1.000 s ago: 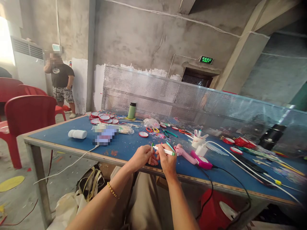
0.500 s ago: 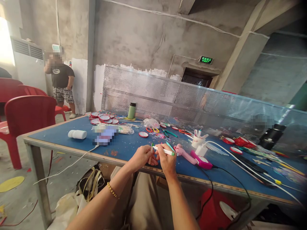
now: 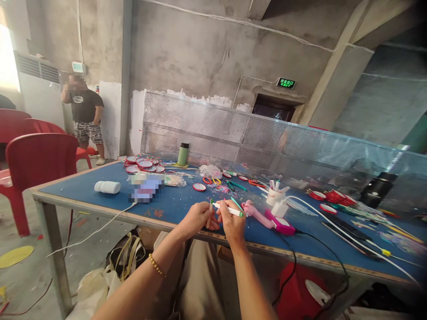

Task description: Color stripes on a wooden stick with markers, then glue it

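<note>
My left hand is closed in a pinch on a thin wooden stick with a green tip, held upright over the near edge of the blue table. Just to its right, my right hand grips a white marker with a green end, lying level with its tip against the stick's top. Both hands touch at the fingertips. A gold bead bracelet circles my left wrist.
A pink glue gun with a black cord lies right of my hands. Farther back are red round lids, a green flask, a white bottle, scissors, a cup of sticks. Red chairs and a standing person are left.
</note>
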`<action>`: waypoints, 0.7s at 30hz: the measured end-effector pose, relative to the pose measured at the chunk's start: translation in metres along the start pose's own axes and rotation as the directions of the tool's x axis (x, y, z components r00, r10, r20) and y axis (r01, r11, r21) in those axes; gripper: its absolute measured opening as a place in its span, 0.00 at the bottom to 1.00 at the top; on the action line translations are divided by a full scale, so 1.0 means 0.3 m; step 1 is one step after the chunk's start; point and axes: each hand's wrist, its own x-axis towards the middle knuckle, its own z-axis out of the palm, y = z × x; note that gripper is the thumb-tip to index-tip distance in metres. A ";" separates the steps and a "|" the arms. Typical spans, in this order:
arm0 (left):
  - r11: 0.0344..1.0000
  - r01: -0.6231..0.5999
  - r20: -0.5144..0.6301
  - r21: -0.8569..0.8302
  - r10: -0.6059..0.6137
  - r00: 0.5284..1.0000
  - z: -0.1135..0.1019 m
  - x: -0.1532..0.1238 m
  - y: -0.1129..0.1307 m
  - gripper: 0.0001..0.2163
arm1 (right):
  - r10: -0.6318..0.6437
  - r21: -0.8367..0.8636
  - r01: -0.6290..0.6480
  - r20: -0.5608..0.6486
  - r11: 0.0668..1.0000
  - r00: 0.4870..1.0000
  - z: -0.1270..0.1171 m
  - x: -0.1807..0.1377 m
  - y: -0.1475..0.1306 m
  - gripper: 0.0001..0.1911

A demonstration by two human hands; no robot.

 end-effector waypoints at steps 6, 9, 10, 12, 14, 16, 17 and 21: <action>1.000 0.001 -0.002 0.004 -0.001 1.000 0.001 -0.001 0.001 0.15 | -0.006 -0.010 0.006 0.008 1.000 1.000 0.002 0.003 0.001 0.18; 1.000 -0.001 -0.001 0.004 0.001 1.000 0.000 0.000 0.001 0.15 | 0.001 -0.005 -0.001 -0.012 1.000 1.000 0.001 0.002 0.008 0.17; 1.000 -0.001 -0.001 0.004 0.001 1.000 0.000 0.000 0.001 0.15 | 0.005 -0.001 -0.005 -0.022 1.000 1.000 0.001 0.001 0.011 0.17; 1.000 0.002 0.001 0.004 -0.002 1.000 0.000 0.000 0.002 0.14 | 0.011 0.007 -0.011 -0.038 1.000 0.999 0.001 0.000 0.014 0.18; 1.000 0.003 0.002 0.002 -0.003 1.000 0.000 0.000 0.004 0.14 | 0.015 0.013 -0.015 -0.043 1.000 0.999 0.002 -0.001 0.015 0.19; 1.000 0.001 0.001 0.000 -0.001 1.000 0.000 -0.001 0.004 0.14 | 0.016 0.014 -0.015 -0.040 1.000 0.999 0.002 -0.001 0.012 0.19; 1.000 0.000 0.000 -0.001 0.000 1.000 0.000 -0.001 0.004 0.14 | 0.014 0.013 -0.013 -0.037 1.000 0.999 0.002 -0.001 0.010 0.19; 1.000 -0.004 -0.005 -0.003 0.004 1.000 0.002 0.001 0.003 0.14 | 0.002 0.007 -0.002 -0.018 1.000 1.000 0.002 0.002 0.003 0.17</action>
